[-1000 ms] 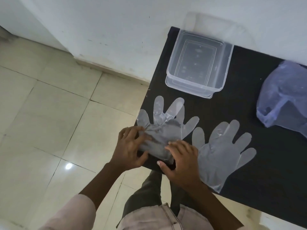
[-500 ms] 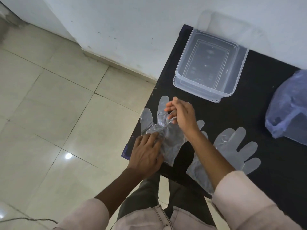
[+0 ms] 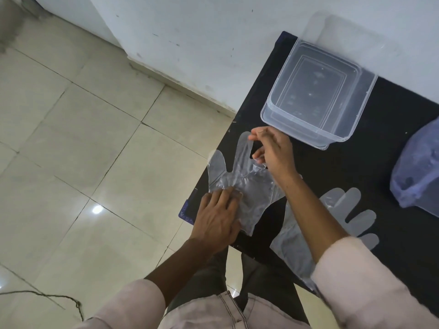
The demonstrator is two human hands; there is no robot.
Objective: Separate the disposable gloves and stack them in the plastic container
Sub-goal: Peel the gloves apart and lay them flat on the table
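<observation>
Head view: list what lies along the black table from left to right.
Left hand pressing a glove → right hand pinching that glove's finger → clear container → second flat glove → bluish bag at the right edge.

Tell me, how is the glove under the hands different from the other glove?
The left glove is crinkled and pinned by the left hand, while the right hand pinches its fingertip. The right glove lies flat, with only the right forearm crossing it. Both are clear plastic on the black table.
</observation>
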